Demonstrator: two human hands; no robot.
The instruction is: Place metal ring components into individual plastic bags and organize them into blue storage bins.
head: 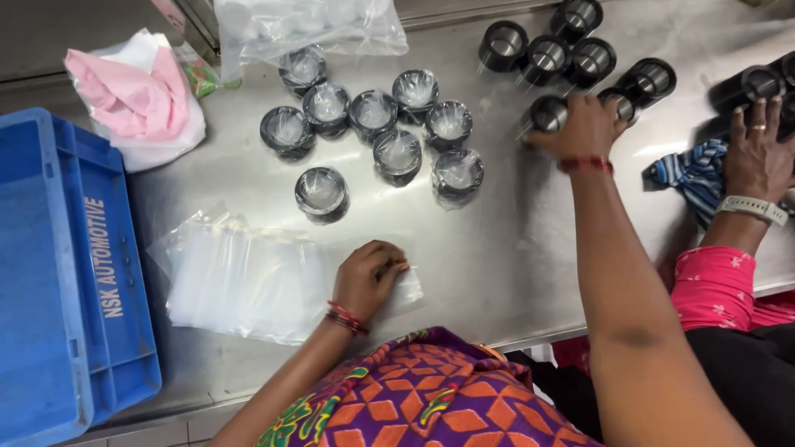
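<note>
A steel table (497, 248) carries everything here, its bare sheet running out on all sides of both hands. Beyond the left hand's outer side stands a blue plastic crate (66, 273), the biggest thing on the bench, well apart from that hand. Directly under and beside the left hand (368, 277) lies a stack of clear plastic bags (240, 281); the fingers are curled and pressed together on the near corner of the top bag, pinching it against the table. Up the table from that grip sits a cluster of bagged black rings (373, 124), each short cylinder wrapped in clear film, the nearest one just beyond the stack's far edge. Farther up from them a loose clear bag (306, 25) lies crumpled, and off to the far left a pink and white cloth bundle (145, 91) rests near the crate's far corner. The right hand (584, 124) reaches far across, closed over one bare black ring (546, 112) at the near edge of a group of unwrapped black rings (580, 50). Beside that grip, to its right, a co-worker's hand (758, 153) with a watch and finger ring rests by a striped cloth (691, 174).
</note>
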